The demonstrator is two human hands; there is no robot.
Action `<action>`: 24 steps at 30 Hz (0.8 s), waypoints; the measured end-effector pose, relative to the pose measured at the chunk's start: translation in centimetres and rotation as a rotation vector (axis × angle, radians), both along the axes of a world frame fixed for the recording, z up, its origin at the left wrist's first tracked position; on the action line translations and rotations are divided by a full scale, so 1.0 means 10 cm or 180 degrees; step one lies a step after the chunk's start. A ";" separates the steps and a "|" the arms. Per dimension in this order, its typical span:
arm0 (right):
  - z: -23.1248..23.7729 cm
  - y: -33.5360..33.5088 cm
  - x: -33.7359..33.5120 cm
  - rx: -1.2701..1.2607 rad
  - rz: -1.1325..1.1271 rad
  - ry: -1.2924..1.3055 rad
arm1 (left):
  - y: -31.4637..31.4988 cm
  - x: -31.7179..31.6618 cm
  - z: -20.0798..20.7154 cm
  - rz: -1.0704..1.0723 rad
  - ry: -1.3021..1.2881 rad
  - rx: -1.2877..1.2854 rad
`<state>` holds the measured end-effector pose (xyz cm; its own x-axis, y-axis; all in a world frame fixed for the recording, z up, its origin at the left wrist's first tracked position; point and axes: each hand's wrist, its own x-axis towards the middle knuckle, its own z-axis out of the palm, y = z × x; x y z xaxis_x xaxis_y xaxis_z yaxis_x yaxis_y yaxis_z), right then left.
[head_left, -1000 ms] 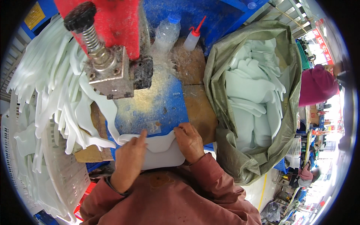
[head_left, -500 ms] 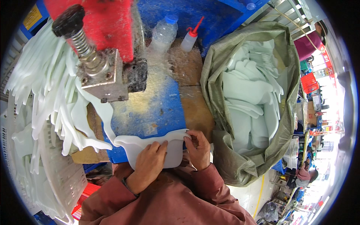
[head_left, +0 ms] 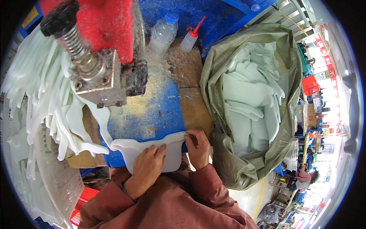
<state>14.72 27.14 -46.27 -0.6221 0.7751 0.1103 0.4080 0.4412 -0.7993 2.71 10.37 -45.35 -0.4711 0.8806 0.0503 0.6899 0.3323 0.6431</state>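
Note:
A soft-looking white sheet piece (head_left: pixel 173 156), wide with a curved, thick rolled or folded upper edge, lies across the front edge of the blue board (head_left: pixel 164 118), its lower part hanging toward my body. My left hand (head_left: pixel 146 164) lies over its middle, fingers bent and pressed on the upper edge. At the piece's right corner, my right hand (head_left: pixel 198 148) pinches the edge between thumb and fingers. The left tip of the piece touches or nearly touches another white piece (head_left: pixel 100 118) from the pile. Parts of the sheet are hidden under my left hand.
A red machine (head_left: pixel 105 30) with a metal head (head_left: pixel 101 80) and spring knob stands over the board. White pieces (head_left: pixel 42 84) heap at left; more fill a green-grey sack (head_left: pixel 213 91) at right. Behind stand a plastic bottle (head_left: pixel 163 33) and a red-tipped squeeze bottle (head_left: pixel 188 41).
The whole view has shifted slightly, so things sit a little further left. Both hands keep hold of the white piece, with only slight finger movement at its right corner.

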 end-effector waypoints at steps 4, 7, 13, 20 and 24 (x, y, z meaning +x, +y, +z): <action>-0.05 0.02 0.00 -0.0063 0.0020 -0.0011 | 0.01 -0.01 0.00 -0.0011 0.0004 -0.0032; -0.05 0.03 0.00 0.0041 -0.0020 -0.0061 | 0.01 -0.02 0.01 -0.0023 -0.0011 -0.0054; 0.01 0.10 -0.04 -0.0101 -0.0115 -0.0550 | 0.02 -0.04 0.04 -0.0046 -0.0082 -0.0054; -0.18 0.30 0.06 -0.0292 0.0150 -0.0810 | 0.02 -0.03 -0.08 0.0183 -0.0642 -0.0169; -0.08 0.37 0.07 -0.0089 0.0272 -0.1398 | 0.12 0.00 -0.21 0.0346 -0.1067 -0.0288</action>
